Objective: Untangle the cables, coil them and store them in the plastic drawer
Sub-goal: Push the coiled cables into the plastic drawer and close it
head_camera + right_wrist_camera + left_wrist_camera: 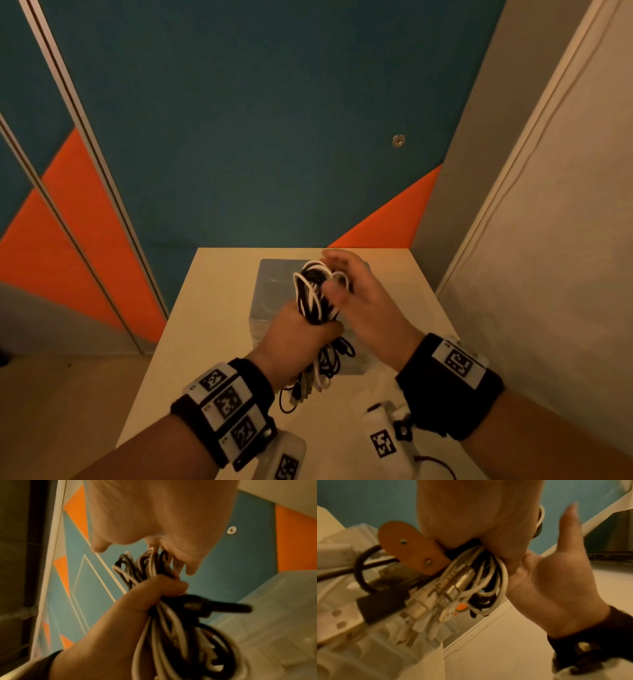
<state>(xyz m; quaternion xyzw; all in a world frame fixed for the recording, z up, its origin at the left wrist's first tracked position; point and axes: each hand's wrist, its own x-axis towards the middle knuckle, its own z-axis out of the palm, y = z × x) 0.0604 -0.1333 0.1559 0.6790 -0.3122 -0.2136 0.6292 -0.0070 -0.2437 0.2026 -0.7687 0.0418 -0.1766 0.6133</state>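
My left hand (301,330) grips a tangled bundle of black and white cables (313,291) round its middle and holds it upright above the translucent plastic drawer unit (270,281). Loops stick out above the fist, and plugs and loose ends (308,380) hang below it. My right hand (363,298) is beside the upper loops with fairly straight, blurred fingers touching them. In the left wrist view the cables (488,574) carry a brown leather strap (407,547) and metal connectors (453,585); the right hand's (556,581) palm is open. In the right wrist view a black plug (223,607) juts from the bundle (163,622).
The drawer unit stands on a small beige table (212,325) pushed against a blue and orange wall (239,137). A white panel (548,240) closes in the right side. A silver laptop-like thing (611,540) lies off to the right.
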